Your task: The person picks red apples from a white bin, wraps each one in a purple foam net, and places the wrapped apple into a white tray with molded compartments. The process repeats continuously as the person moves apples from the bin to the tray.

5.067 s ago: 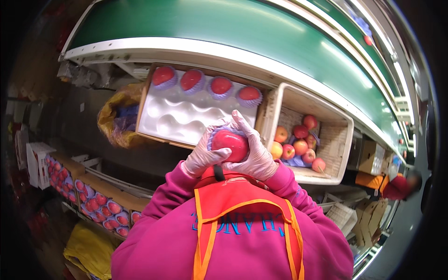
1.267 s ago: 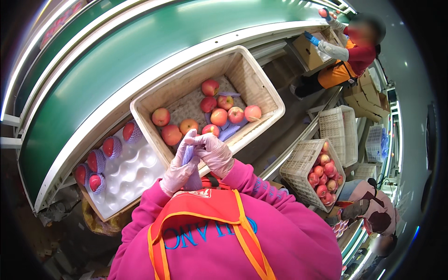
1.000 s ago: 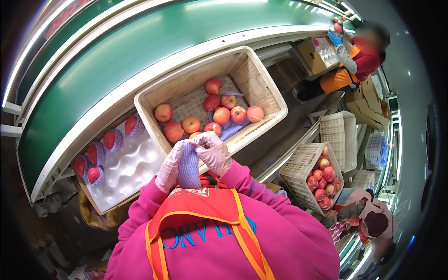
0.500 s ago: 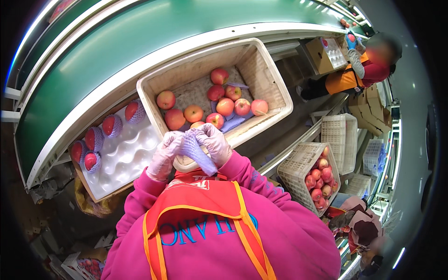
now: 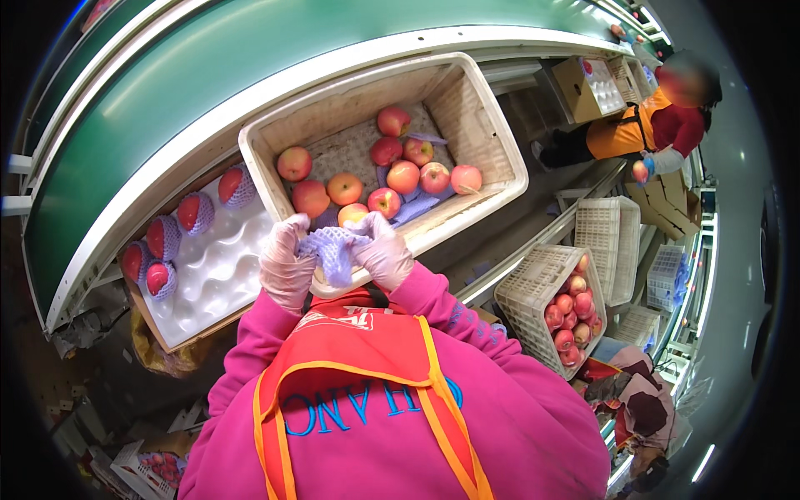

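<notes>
Both my hands wear thin pale gloves and together hold a purple foam net sleeve [image 5: 335, 252] stretched between them, close to my chest. My left hand [image 5: 286, 265] grips its left side, my right hand [image 5: 383, 252] its right side. Just beyond them stands a cream plastic crate [image 5: 483, 137] with several loose red-yellow apples [image 5: 403, 177] and more purple sleeves on its floor. To the left lies a white moulded tray [image 5: 218, 271] holding several red apples in net sleeves [image 5: 191, 213] along its far edge.
A green conveyor belt [image 5: 208, 67] curves along the far side. Lower right stand white baskets [image 5: 550, 300], one holding apples. Another person [image 5: 658, 125] in an orange vest works at the upper right beside cardboard boxes [image 5: 583, 83].
My view swung from the tray to the apple crate. The sleeved apple I held five seconds ago is gone from my hands; they now pull a purple net sleeve apart, drawn nearer my chest.
</notes>
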`<state>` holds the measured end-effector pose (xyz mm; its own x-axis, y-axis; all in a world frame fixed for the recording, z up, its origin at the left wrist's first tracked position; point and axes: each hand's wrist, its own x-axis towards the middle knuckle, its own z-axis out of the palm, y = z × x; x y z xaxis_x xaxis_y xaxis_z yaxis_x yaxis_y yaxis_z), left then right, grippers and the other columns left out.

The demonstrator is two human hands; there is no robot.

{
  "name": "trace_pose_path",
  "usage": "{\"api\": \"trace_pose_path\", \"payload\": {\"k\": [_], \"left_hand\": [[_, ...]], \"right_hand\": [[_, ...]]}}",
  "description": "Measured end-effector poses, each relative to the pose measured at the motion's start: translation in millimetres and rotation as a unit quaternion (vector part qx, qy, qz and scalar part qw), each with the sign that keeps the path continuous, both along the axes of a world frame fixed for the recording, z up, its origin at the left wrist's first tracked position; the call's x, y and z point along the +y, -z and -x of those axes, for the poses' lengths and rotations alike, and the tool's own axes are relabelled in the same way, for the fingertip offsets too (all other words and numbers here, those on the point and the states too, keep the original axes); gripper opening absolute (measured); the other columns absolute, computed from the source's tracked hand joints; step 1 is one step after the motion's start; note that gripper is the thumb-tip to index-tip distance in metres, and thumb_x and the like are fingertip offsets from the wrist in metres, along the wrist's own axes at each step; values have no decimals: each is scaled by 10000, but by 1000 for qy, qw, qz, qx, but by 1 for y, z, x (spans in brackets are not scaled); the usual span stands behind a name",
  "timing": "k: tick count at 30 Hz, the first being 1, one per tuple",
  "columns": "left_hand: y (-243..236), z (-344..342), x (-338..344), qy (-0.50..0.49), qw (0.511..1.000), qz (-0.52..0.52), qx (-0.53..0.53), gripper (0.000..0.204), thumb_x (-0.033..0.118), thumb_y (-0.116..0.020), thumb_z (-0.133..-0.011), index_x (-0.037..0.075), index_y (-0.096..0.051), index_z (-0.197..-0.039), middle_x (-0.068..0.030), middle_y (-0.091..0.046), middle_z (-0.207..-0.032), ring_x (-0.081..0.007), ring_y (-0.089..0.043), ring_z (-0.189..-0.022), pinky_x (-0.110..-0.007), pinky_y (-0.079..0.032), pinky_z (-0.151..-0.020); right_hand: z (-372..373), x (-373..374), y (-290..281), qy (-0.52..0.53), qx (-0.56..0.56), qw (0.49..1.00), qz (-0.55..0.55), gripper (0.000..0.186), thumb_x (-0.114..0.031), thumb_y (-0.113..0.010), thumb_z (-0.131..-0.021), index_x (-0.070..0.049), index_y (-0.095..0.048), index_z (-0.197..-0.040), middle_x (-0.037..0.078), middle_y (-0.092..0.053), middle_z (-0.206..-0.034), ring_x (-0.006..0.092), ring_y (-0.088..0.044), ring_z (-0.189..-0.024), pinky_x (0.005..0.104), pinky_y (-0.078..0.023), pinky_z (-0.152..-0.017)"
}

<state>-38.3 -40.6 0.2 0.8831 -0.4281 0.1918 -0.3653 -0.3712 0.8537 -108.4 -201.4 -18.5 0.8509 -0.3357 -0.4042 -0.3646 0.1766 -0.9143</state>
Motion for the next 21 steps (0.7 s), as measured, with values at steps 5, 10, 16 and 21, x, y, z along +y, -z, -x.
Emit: {"api": "trace_pose_path", "payload": {"k": [5,10,16,21], "left_hand": [[11,0,-5,185,823,247,478,376,43,-535,-822,11,-521,-1196,-64,-566,-1090,-146,-560,-937,-300,-440,-863],[6,6,-1,147,720,329,593,327,254,-541,-945,21,-537,-1175,-17,-610,-1004,-113,-576,-924,-242,-448,-826],[-13,11,-5,116,762,229,594,292,118,-591,-913,-1,-558,-1177,-50,-639,-1024,-130,-607,-944,-282,-477,-873],[0,18,-10,118,761,269,579,435,286,-486,-969,-36,-467,-1261,-112,-600,-1144,-204,-596,-1041,-324,-458,-938]], "right_hand": [[4,-5,1,-33,-141,973,181,192,-15,-673,-796,-67,-489,-781,5,-504,-689,94,-468,-656,302,-438,-603],[6,-9,22,-37,-111,993,34,222,-73,-708,-801,-67,-489,-768,-10,-486,-673,69,-451,-674,275,-430,-604],[-24,-98,27,-274,6,953,-125,180,-174,-700,-836,-20,-661,-920,49,-651,-833,99,-594,-815,278,-492,-757],[-74,-190,136,-445,-61,640,623,521,-119,-559,-799,-187,-492,-1312,89,-521,-1288,289,-459,-1220,411,-398,-985]]}}
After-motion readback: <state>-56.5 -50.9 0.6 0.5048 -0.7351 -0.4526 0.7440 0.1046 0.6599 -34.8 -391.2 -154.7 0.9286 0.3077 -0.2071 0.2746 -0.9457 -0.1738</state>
